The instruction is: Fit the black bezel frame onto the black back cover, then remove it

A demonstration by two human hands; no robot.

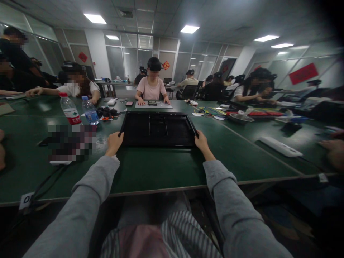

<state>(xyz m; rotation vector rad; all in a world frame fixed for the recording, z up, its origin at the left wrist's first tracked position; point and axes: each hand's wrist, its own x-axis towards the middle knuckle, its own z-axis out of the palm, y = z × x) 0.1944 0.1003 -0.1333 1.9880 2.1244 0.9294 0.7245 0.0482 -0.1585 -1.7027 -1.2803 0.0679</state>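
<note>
You are holding a shallow black tray-like panel [134, 130] at twelve o'clock, at a green table [161, 168]. Your left hand [115, 142] is gripping its left side at eleven o'clock; your right hand [202, 141] is gripping its right side at one. A red-capped bottle [70, 110] is standing around ten-thirty; a white power strip [280, 147] is lying at two.
</note>
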